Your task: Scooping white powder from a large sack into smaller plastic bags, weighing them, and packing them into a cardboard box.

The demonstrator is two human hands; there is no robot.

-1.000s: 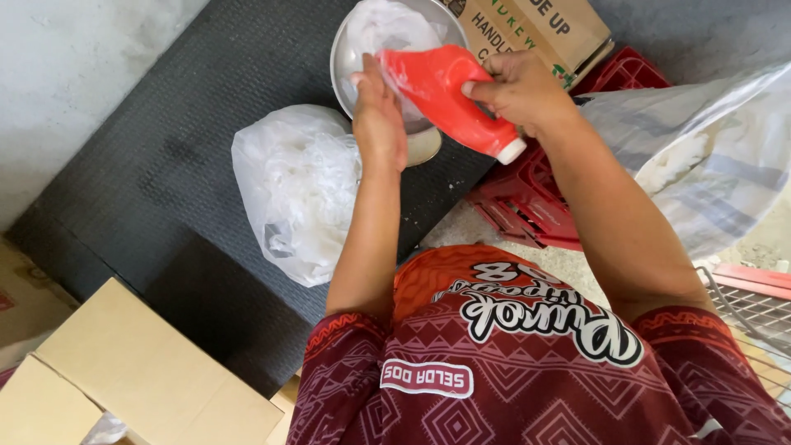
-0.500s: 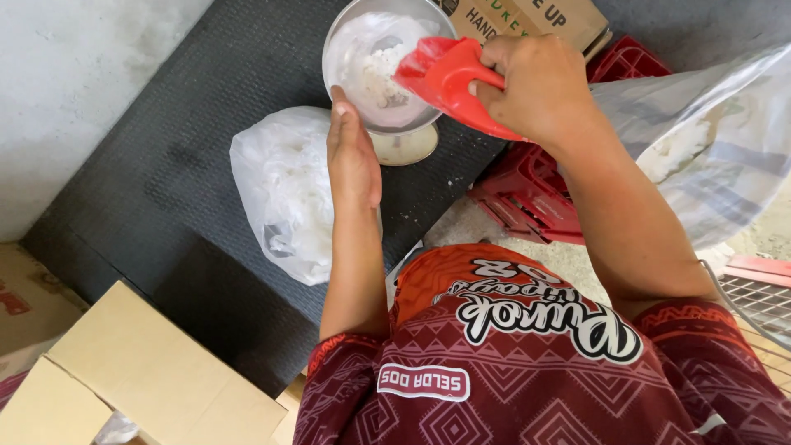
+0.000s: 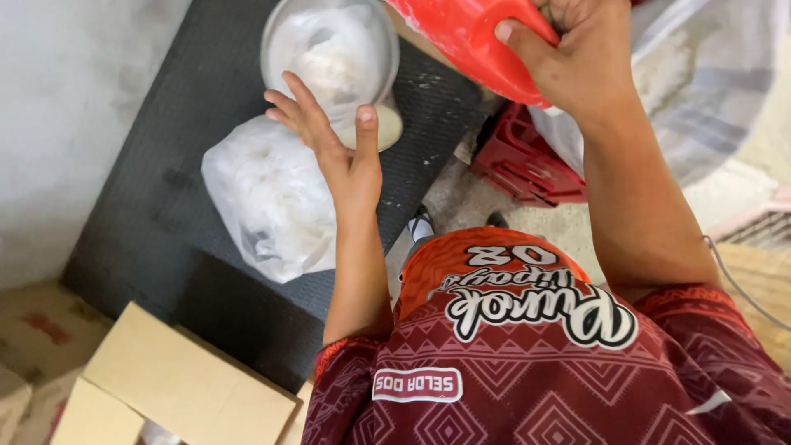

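The dark rubber mat [image 3: 124,214] carried the things, and it ran from the far edge down to the near left corner, where a cardboard box [image 3: 177,387] lay beside it. On the middle of the mat lay a white plastic bag [image 3: 264,198], full and knotted. Near the far edge stood the clear bowl [image 3: 329,62] with white powder inside, just behind the bag. To the right of the mat was a red crate [image 3: 527,165]. My right hand [image 3: 568,58] gripped the red scoop [image 3: 470,37], fingers closed tight around it, above the right rim of the bowl. My left hand [image 3: 329,148] was open, fingers spread and a little curved, with the fingertips at the near side of the bowl; I cannot tell if they touched it.
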